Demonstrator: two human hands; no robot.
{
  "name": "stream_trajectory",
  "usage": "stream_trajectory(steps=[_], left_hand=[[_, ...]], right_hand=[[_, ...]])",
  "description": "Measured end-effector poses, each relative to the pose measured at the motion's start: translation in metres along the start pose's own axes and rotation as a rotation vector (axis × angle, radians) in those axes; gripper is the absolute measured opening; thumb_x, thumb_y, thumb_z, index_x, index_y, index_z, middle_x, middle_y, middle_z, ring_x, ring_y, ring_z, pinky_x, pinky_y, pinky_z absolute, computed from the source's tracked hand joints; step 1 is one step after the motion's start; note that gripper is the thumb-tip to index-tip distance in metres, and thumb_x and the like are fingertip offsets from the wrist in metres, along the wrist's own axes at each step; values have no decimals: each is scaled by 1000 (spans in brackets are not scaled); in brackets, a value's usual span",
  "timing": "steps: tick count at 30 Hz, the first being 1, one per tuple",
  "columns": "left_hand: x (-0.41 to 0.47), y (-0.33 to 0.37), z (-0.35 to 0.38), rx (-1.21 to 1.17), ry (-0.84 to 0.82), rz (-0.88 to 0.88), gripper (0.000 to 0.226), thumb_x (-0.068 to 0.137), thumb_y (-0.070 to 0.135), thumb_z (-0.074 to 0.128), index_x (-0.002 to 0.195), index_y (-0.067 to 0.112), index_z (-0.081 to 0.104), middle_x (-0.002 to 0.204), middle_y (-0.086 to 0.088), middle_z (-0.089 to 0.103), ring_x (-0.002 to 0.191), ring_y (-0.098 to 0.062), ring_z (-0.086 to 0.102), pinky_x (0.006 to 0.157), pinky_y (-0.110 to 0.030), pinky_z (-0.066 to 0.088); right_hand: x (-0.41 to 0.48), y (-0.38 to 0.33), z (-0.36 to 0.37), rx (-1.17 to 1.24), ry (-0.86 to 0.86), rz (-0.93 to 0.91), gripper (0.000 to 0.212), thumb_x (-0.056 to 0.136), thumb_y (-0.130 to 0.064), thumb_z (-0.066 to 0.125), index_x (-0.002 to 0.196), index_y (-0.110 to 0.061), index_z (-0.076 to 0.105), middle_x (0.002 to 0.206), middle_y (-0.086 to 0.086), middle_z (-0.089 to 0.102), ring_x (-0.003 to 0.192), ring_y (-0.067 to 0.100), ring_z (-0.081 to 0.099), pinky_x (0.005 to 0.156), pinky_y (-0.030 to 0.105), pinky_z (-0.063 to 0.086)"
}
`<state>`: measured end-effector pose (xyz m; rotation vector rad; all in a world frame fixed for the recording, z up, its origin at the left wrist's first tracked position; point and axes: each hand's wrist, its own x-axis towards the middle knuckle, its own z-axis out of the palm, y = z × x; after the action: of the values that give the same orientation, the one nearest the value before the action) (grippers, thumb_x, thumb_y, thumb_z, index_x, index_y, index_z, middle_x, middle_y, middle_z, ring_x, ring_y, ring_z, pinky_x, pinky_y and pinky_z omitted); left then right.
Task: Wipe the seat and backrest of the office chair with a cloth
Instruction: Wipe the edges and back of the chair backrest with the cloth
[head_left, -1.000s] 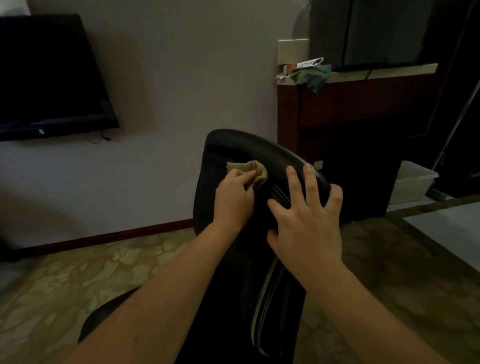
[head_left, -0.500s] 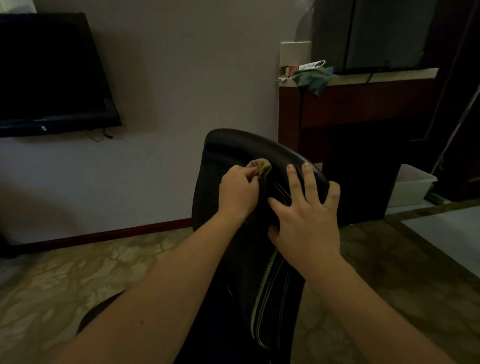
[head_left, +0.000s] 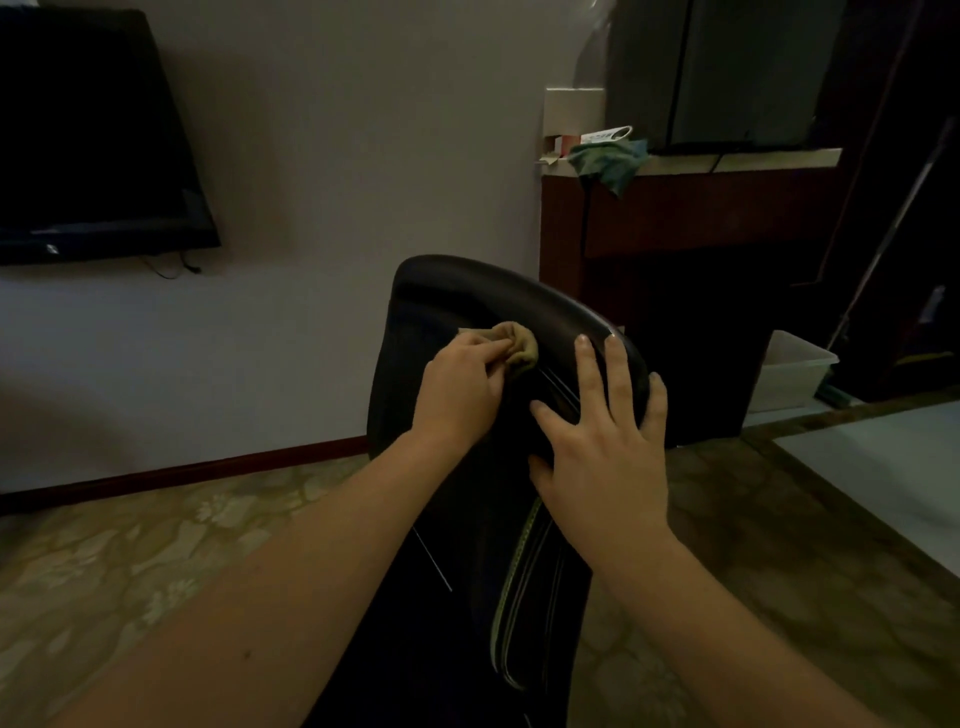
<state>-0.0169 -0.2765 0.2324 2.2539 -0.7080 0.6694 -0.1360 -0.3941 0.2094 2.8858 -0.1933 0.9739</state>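
Note:
A black office chair stands in front of me, its backrest (head_left: 467, 296) upright in the middle of the view. My left hand (head_left: 457, 384) grips a small bunched tan cloth (head_left: 519, 349) and presses it against the upper backrest. To its right, my right hand (head_left: 602, 441) lies flat with fingers spread on the backrest's right side, near the striped seam. The seat is mostly hidden below my arms.
A dark TV (head_left: 88, 140) hangs on the wall at left. A dark wooden cabinet (head_left: 675, 234) with a green rag (head_left: 608, 161) on top stands behind the chair at right. A white bin (head_left: 795, 369) sits on the patterned floor (head_left: 156, 561).
My left hand with the cloth has shifted slightly left and up across the upper backrest. My right hand has stayed pressed on the backrest.

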Motion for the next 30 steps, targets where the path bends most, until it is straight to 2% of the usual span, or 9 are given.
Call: stream_trajectory(steps=[4,8,14,16,18,20,22,25,30], left_hand=[[-1,1,6,-51,44,-21,29,101,20,59,129,16,68,126,0,64,103,1,50,97,-18,43],[-10,1,9,-42,22,53,28,101,19,61,128,15,69,117,1,65,97,0,52,84,-6,38],[-21,-1,0,-13,-71,244,29,100,16,61,127,16,69,116,2,67,100,-4,58,92,-12,41],[-13,-6,-2,19,-68,228,29,101,18,60,128,18,69,118,1,68,103,-7,60,95,-18,46],[-4,-7,-2,44,-30,134,29,102,19,58,129,19,68,122,-1,68,108,-11,61,98,-23,47],[2,-4,-1,59,-11,62,29,103,20,57,130,18,67,129,-3,66,113,-13,62,97,-20,42],[0,1,1,67,-21,61,28,103,21,57,129,17,68,130,-5,65,113,-14,62,96,-19,40],[-11,10,-1,59,-26,96,27,102,21,58,126,16,69,127,-3,66,108,-7,58,95,-17,38],[-36,20,-2,31,-89,198,28,102,19,58,128,17,69,120,3,66,102,3,50,92,-10,35]], right_hand=[[-7,-3,5,26,67,60,42,75,-39,77,115,-31,69,162,22,7,149,41,-8,117,64,6],[-8,-7,9,33,80,101,34,78,-39,74,110,-31,70,162,21,7,149,41,-10,117,63,5],[-10,-6,9,48,64,91,26,79,-38,74,103,-29,71,163,19,7,149,40,-8,116,64,12],[-11,-5,7,40,52,78,29,79,-39,73,106,-30,70,163,18,5,149,39,-10,115,65,12],[-11,-4,5,43,50,77,37,79,-41,73,115,-32,69,163,17,5,150,38,-10,115,65,12],[-14,-2,5,69,63,86,40,80,-44,71,119,-34,67,163,16,5,150,36,-10,115,65,12],[-17,-1,5,95,77,105,41,81,-47,68,120,-34,67,164,15,4,150,34,-10,115,65,12],[-21,-1,6,109,83,106,42,81,-46,69,121,-34,66,164,14,3,150,34,-11,115,65,13],[-24,1,7,204,116,78,31,80,-43,70,109,-32,70,164,13,6,151,33,-10,114,65,17]])
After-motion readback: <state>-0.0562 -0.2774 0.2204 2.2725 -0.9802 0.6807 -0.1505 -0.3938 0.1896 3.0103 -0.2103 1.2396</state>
